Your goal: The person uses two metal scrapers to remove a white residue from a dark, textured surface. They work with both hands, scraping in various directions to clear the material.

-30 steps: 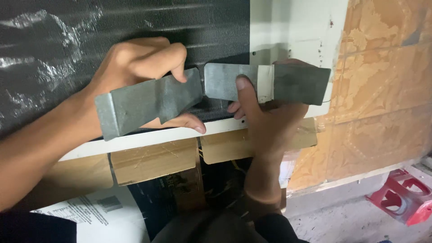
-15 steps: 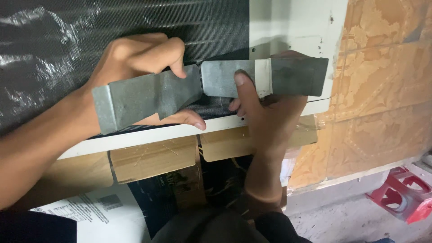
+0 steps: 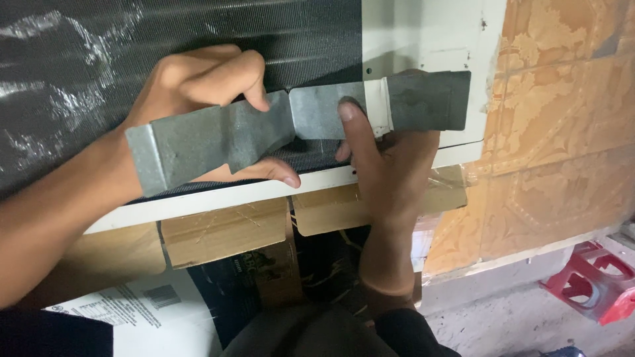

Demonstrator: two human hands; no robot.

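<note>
grey sheet metal, a long thin strip (image 3: 297,125), is held flat in front of a dark finned coil panel (image 3: 165,39) set in a white frame (image 3: 423,33). the strip runs from lower left to upper right, with a bend near its middle and a band of pale tape (image 3: 378,107) wrapped around it toward the right end.

both hands grip it, one to each side of the bend, which looks like a hold for flexing or steadying the strip there. the left hand (image 3: 198,86) comes in from the left with the forearm angled upward; its fingers curl over the top edge of the strip's left half and the thumb presses from underneath, so the hand is closed around the metal. the right hand (image 3: 390,165) rises from below with the wrist nearly vertical; its thumb lies flat on the front face of the strip just left of the tape, and the other fingers are hidden behind it, so the grip appears closed, pinching the strip.

the strip sits close to the coil, but whether it touches cannot be told.

below the white frame's lower edge, pieces of brown cardboard (image 3: 225,231) are tucked under the unit. to the right is a wall of worn orange patterned board (image 3: 562,132), and a red plastic stool (image 3: 589,281) stands on the concrete floor (image 3: 509,317) at lower right.
</note>
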